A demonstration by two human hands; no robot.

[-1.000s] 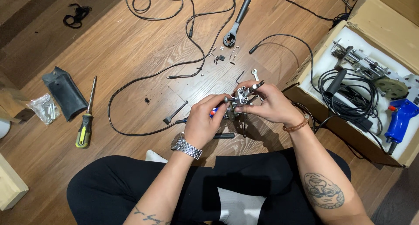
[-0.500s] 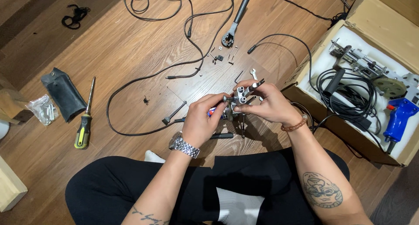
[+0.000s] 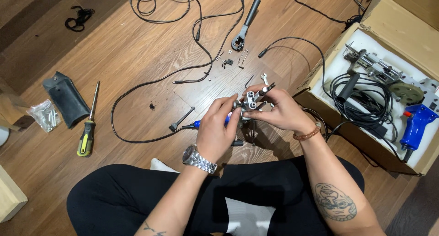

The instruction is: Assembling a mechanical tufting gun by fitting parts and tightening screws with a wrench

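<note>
1. Metal mechanism (image 3: 252,100): small silver assembly with bolts and a protruding arm, held above the wooden floor between both hands, arm pointing up and right.
2. Blue-handled tool (image 3: 197,124): slim, gripped in the left hand, its tip hidden at the mechanism's left side.

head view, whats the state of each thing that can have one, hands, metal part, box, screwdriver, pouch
left hand: closed on a blue-handled tool
right hand: gripping the small metal assembly
small metal assembly: held above the floor, between both hands
cardboard box: open, flaps up
yellow-handled screwdriver: lying flat on the floor, untouched
black pouch: lying flat; open or closed unclear
</note>
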